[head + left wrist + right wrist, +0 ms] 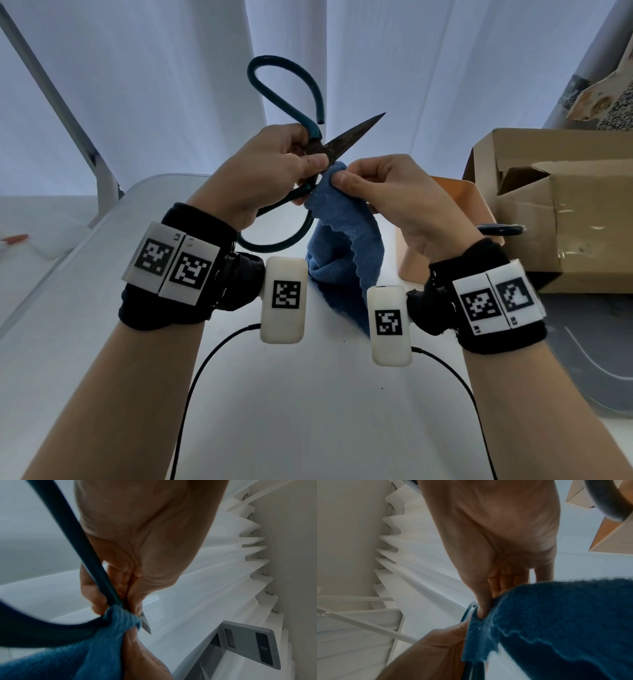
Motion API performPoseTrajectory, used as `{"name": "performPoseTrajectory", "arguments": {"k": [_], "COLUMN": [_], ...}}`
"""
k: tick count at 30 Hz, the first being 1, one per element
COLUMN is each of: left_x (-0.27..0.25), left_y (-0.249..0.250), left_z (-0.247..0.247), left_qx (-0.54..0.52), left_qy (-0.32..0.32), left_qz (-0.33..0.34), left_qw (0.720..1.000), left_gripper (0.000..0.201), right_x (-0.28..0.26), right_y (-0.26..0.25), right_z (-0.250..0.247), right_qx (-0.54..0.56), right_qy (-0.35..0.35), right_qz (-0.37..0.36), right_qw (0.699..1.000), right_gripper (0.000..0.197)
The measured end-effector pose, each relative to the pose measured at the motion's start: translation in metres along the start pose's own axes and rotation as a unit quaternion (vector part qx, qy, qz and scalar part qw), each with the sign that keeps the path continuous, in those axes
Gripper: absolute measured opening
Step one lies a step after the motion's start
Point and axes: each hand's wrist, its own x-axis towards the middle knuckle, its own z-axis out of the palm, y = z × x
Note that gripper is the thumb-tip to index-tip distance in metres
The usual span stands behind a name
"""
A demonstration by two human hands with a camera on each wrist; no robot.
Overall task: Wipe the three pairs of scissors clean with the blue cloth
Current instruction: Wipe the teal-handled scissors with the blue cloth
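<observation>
Scissors (329,145), big pair with teal loop handles and dark rusty blades, are being held up in the air above the white table (291,411), in front of the white curtain (171,85). Left hand (270,171) is gripping them at the pivot, thumb and fingers curled round the metal where handles meet blades; one handle loop is sticking up, the other is hanging down under the left wrist. One blade is pointing up and to the right, tip bare. Right hand (394,195) is pinching the blue cloth (342,253) between thumb and fingers, pressing a bunched bit of it against the scissors just beside the left thumb; the rest of the cloth is hanging down between the two wrists. Left wrist view is showing the cloth (120,616) wrapped at the blade base with a short blade tip poking out past it. Right wrist view is showing the right thumb dug into the cloth (547,615), fingers behind it. An orange holder (459,212) is sitting on the table behind the right hand, a dark handle (500,229) showing at its right side, blurry, cannot tell what it belongs to. A cardboard box (561,205) is standing to the right of that.
</observation>
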Motion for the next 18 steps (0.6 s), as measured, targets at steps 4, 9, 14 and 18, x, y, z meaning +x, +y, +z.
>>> {"name": "performPoseTrajectory", "arguments": {"k": [4,9,14,18], "left_x": [-0.0022,-0.0016,-0.0013,-0.0014], "left_y": [-0.0003,0.0017,0.0001,0.0005], "left_z": [-0.0023,0.0043,-0.0003,-0.0001], "left_qx": [-0.009,0.004,0.001,0.006], "left_qy": [-0.001,0.000,0.005,0.016], "left_qz": [-0.005,0.010,-0.001,-0.002], "left_qw": [1.000,1.000,1.000,1.000], "left_gripper": [0.015,0.016,0.014,0.014], "right_x": [-0.0002,-0.0008,-0.0004,-0.0006], "right_y": [-0.0017,-0.0002,-0.0023,-0.0010], "right_z": [-0.0071,0.0002,-0.0058,-0.0021], "right_qx": [-0.006,-0.036,-0.007,-0.017], "right_qy": [-0.033,0.001,-0.028,-0.005], "right_qz": [0.013,0.006,0.005,0.003], "right_qw": [0.999,0.999,1.000,1.000], "right_gripper": [0.012,0.027,0.005,0.011]}}
